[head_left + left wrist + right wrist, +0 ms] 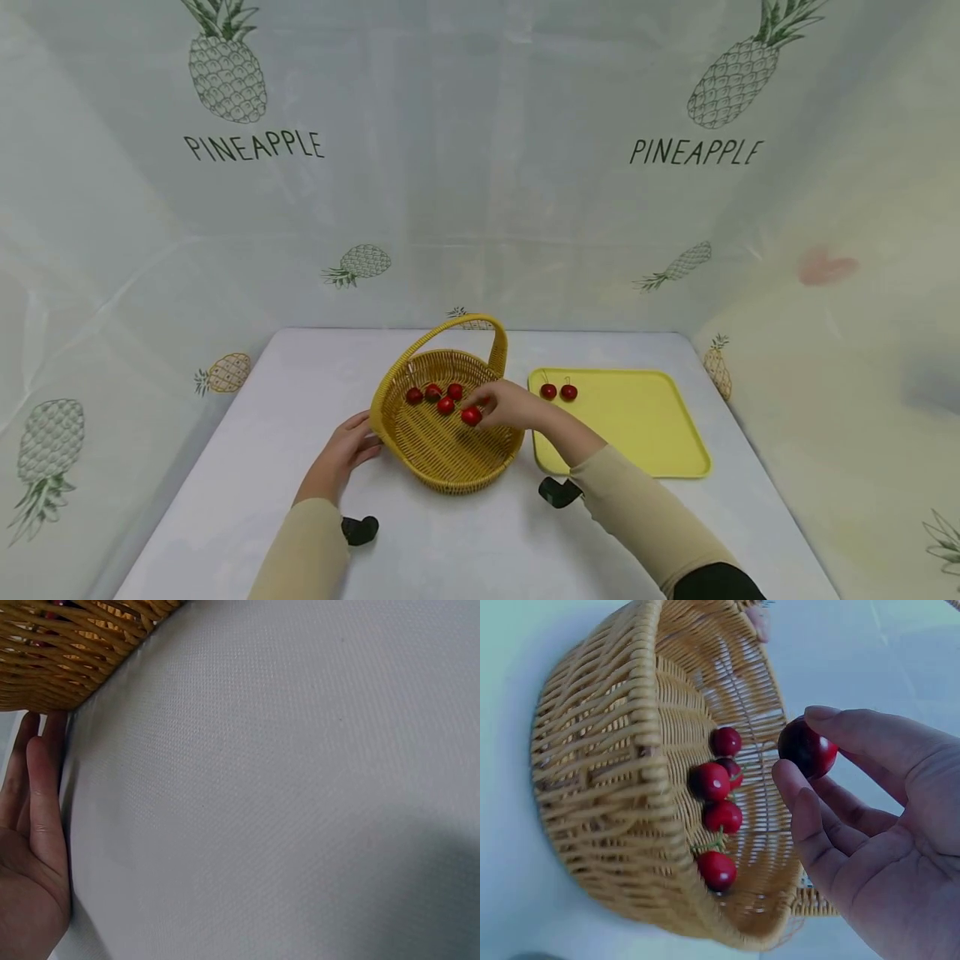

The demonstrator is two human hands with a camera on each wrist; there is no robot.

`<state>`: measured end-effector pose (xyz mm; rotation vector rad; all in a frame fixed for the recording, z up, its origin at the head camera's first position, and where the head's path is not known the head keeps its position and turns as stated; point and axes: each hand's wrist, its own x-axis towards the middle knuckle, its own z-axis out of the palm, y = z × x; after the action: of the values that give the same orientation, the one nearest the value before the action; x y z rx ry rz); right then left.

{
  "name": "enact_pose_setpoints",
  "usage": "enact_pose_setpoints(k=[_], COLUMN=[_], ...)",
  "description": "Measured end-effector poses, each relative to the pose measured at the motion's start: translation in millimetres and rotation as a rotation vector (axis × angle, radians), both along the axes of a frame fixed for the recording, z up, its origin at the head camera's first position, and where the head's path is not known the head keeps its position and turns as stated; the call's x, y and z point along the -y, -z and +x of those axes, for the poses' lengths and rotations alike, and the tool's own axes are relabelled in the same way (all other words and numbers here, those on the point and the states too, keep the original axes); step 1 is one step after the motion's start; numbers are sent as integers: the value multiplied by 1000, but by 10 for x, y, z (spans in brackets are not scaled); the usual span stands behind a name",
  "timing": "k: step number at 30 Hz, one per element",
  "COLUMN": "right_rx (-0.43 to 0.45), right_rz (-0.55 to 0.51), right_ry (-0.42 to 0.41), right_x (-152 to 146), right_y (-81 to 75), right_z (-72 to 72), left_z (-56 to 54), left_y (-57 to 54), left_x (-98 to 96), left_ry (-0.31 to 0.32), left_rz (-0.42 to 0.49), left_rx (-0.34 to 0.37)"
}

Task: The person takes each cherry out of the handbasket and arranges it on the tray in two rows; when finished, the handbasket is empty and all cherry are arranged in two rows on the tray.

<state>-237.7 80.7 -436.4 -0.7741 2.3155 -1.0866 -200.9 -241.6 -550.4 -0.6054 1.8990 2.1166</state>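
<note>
A yellow woven basket [450, 475] with a tall arched handle [498, 350] stands mid-table, with several red cherries [446, 406] inside it. My right hand [513, 406] is over the basket's right side and pinches one dark red cherry [808, 748] between thumb and fingertips. In the right wrist view this cherry is held apart from the others [718, 870], some of which show green stems. At the basket's left side is my left hand [347, 446], its fingers [46, 802] fairly straight and the fingertips right at the woven wall.
To the right of the basket lies a yellow tray [630, 425], partly covered by the right forearm. Two cherries [568, 392] with stems sit in its far left corner. A pineapple-print sheet [480, 183] hangs behind and beside the white table [442, 550].
</note>
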Motion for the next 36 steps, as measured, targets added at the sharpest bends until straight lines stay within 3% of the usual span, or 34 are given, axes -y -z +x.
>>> enact_pose_setpoints(k=[8,14,25,36], right_rx=[-13,0,-29,-36], right_rz=[36,5,-79,-114], right_ry=[26,49,107,257], right_x=[-224,-398,-731,-1020], right_y=[-66,-88,-7,141], right_z=[73,83,63,22], left_z=[13,23,23,20], left_y=[-32,-54,-35,-32], left_x=[-9,-12,8,-13], left_ry=[2,2,-1,-15], left_rz=[5,4,15,11], left_rx=[-6,-3,-4,-4])
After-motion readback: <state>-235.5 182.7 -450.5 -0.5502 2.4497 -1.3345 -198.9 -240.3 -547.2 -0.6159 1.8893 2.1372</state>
